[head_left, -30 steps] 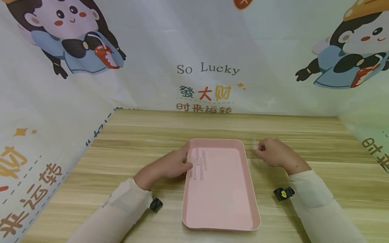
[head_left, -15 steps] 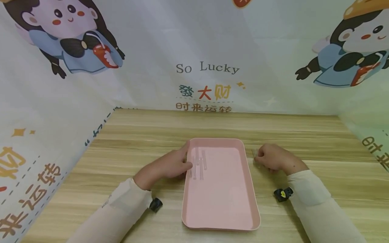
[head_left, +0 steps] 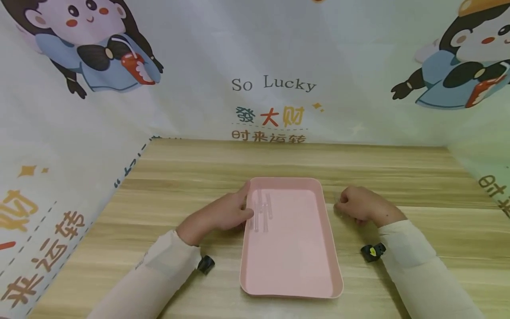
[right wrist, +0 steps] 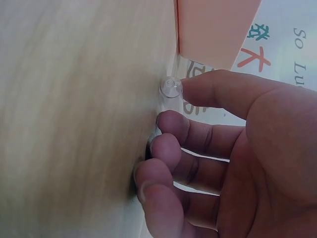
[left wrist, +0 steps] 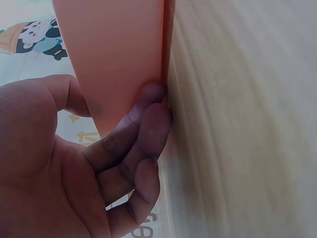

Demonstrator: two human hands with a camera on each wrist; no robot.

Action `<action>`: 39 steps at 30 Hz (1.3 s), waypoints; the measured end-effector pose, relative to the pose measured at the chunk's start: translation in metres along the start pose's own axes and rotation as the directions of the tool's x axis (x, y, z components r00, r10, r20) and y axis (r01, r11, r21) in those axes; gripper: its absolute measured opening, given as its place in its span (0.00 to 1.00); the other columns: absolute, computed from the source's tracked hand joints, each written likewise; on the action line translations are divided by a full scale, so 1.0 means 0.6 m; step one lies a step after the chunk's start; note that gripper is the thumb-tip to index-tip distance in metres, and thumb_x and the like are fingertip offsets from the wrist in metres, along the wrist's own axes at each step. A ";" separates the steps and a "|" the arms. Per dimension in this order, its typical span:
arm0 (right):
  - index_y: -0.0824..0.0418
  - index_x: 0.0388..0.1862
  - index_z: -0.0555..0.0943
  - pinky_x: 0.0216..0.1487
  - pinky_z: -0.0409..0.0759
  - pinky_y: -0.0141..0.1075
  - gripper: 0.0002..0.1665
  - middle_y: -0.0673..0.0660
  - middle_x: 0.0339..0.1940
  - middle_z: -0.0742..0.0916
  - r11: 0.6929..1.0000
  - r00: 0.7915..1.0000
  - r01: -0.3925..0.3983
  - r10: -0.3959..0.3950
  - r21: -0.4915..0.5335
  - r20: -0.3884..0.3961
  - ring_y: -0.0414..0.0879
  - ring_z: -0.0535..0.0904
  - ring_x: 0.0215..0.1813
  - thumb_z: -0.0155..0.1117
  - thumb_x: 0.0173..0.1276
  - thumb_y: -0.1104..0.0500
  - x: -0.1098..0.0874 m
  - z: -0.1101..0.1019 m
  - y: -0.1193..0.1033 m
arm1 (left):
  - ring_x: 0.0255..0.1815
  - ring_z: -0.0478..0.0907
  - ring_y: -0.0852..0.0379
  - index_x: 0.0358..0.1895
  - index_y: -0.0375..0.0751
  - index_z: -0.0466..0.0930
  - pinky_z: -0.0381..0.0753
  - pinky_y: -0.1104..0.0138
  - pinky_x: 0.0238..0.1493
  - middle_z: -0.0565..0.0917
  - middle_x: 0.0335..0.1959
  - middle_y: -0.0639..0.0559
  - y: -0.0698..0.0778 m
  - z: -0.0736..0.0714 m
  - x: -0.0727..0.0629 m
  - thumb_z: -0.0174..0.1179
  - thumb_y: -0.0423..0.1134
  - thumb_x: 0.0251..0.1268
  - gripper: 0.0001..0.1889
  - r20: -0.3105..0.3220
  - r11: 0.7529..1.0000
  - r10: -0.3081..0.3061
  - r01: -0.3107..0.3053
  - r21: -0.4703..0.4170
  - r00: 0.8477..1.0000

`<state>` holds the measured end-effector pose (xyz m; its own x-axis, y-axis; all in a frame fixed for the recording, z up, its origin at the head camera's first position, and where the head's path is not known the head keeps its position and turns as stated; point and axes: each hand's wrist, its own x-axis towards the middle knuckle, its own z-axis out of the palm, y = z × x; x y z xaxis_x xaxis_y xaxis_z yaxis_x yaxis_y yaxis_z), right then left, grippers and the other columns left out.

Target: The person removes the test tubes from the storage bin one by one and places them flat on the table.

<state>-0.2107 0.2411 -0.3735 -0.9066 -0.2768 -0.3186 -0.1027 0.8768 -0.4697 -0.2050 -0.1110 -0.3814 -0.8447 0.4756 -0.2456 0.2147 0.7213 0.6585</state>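
My left hand [head_left: 225, 212] grips the left wall of a pink tray [head_left: 292, 248], thumb at the rim. In the left wrist view, its curled fingers press low on the outside of the tray wall [left wrist: 116, 49], next to the table. Several slim clear tubes [head_left: 264, 217] lie in the tray's upper left part. Right of the tray, my right hand [head_left: 362, 206] sits low at the tabletop. In the right wrist view, its thumb and index finger pinch a clear tube [right wrist: 171, 88] with a tapered end, close to the table. The rest of that tube is mostly hidden by the fingers.
The wood-patterned table [head_left: 191, 168] extends around the tray on all sides. A printed cloth [head_left: 350, 88] with cartoon figures and lettering hangs behind it and along both sides. Dark wrist cameras show at both sleeves.
My right hand has come down and slightly nearer, and the clear tube end above its fingers shows less now. My left hand keeps its grip on the tray. The head view has shifted a little.
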 end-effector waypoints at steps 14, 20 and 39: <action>0.62 0.28 0.77 0.24 0.75 0.36 0.19 0.52 0.16 0.77 0.997 0.999 0.023 -0.027 -0.073 -0.046 0.43 0.73 0.16 0.53 0.76 0.51 -0.005 -0.002 -0.009 | 0.19 0.74 0.58 0.81 0.39 0.29 0.70 0.68 0.22 0.82 0.21 0.46 0.001 0.003 -0.006 0.51 0.41 0.69 0.47 -0.003 1.000 -0.007 0.007 0.012 1.000; 0.60 0.27 0.75 0.23 0.70 0.36 0.18 0.51 0.17 0.75 0.994 0.996 0.027 -0.037 -0.106 -0.087 0.43 0.70 0.18 0.53 0.76 0.51 -0.012 -0.005 -0.014 | 0.18 0.72 0.59 0.81 0.40 0.28 0.68 0.68 0.21 0.81 0.20 0.48 -0.002 0.004 -0.003 0.51 0.42 0.69 0.47 0.011 1.000 0.012 -0.012 0.012 1.000; 0.57 0.28 0.76 0.26 0.67 0.36 0.16 0.50 0.17 0.75 0.976 0.960 0.126 -0.165 -0.177 -0.227 0.43 0.68 0.20 0.56 0.76 0.51 -0.040 -0.016 -0.081 | 0.22 0.78 0.55 0.80 0.38 0.25 0.75 0.67 0.25 0.82 0.22 0.47 0.006 -0.003 -0.001 0.50 0.38 0.69 0.48 0.029 0.997 0.041 -0.039 -0.060 0.999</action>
<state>-0.1877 0.2092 -0.3352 -0.9461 -0.3211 -0.0416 -0.2868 0.8907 -0.3526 -0.2047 -0.1095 -0.3777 -0.8203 0.5196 -0.2390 0.2178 0.6702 0.7095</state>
